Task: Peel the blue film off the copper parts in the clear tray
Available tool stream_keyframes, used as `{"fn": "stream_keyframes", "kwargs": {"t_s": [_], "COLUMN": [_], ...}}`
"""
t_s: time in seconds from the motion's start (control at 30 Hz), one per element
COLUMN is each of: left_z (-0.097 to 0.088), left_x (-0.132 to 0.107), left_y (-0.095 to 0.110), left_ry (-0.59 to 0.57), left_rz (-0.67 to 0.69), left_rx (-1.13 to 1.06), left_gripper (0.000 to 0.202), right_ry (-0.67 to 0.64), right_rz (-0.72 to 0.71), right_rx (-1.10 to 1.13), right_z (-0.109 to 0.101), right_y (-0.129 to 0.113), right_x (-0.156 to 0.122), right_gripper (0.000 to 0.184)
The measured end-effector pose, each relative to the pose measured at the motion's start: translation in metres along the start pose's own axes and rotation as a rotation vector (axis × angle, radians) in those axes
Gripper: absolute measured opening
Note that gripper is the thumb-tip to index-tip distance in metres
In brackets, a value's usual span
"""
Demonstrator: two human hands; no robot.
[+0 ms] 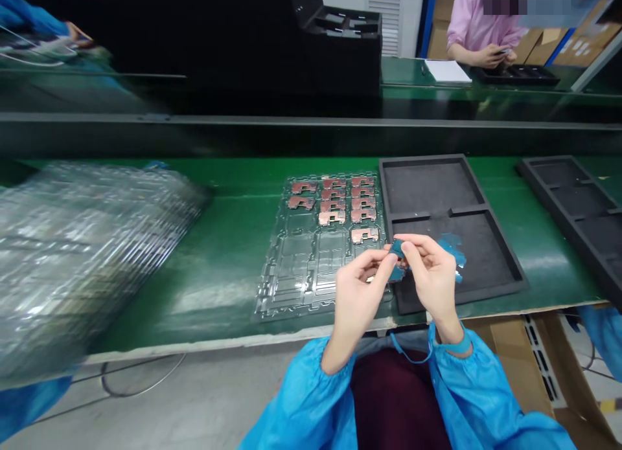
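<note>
My left hand (357,288) and my right hand (432,275) meet above the table's front edge, both pinched on a small part covered with blue film (397,250). They hover between a clear plastic blister tray (291,269) and a black foam tray (486,262). The clear tray holds several copper-coloured metal parts (335,204) in its far pockets; its near pockets hold nothing. Scraps of blue film (454,248) lie in the black tray's near compartment, just behind my right hand.
A blurred stack of clear plastic trays (72,249) lies at the left on the green belt (228,243). A second black tray (578,210) sits at the right. Across the line, a person in pink (479,29) works at another black tray (518,74). A cardboard box (529,366) stands beside my right knee.
</note>
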State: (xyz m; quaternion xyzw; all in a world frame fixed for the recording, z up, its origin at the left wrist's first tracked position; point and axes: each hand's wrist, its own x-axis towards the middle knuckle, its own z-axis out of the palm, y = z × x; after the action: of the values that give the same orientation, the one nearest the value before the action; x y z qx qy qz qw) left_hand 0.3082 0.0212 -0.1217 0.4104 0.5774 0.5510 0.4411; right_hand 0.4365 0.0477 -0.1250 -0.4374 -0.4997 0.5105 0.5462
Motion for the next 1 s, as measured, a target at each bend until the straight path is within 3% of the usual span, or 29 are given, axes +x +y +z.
{"fn": "stream_keyframes", "kwargs": {"t_s": [0.1, 0.23, 0.37, 0.47, 0.67, 1.0], "left_z": [-0.001, -0.009, -0.015, -0.014, -0.004, -0.011], "left_x": [-0.001, 0.0, 0.0, -0.001, 0.0, -0.003], "left_y": [0.001, -0.002, -0.005, -0.006, -0.004, -0.003], "left_ry": [-0.049, -0.18, -0.235, -0.229, -0.093, -0.212], "left_rz": [-0.004, -0.116, -0.179, -0.203, -0.163, -0.182], "left_rx": [-0.024, -0.095, -0.149, -0.185, -0.18, -0.215], "left_gripper": [0.018, 0.029, 0.037, 0.036, 0.03, 0.032], "right_ry": [0.015, 0.014, 0.002, -0.034, -0.032, 0.046], "right_rz": [-0.005, 0.036, 0.046, 0.064, 0.062, 0.017], "right_rx": [-0.02, -0.036, -0.012, -0.006, 0.006, -0.06], "right_z": [0.001, -0.002, -0.004, -0.006, -0.005, -0.001], "right_y": [0.0, 0.001, 0.001, 0.001, 0.0, -0.003], "right_x": [0.001, 0.004, 0.008, 0.009, 0.006, 0.005], "right_gripper": [0.026, 0.032, 0.033, 0.033, 0.033, 0.035]}}
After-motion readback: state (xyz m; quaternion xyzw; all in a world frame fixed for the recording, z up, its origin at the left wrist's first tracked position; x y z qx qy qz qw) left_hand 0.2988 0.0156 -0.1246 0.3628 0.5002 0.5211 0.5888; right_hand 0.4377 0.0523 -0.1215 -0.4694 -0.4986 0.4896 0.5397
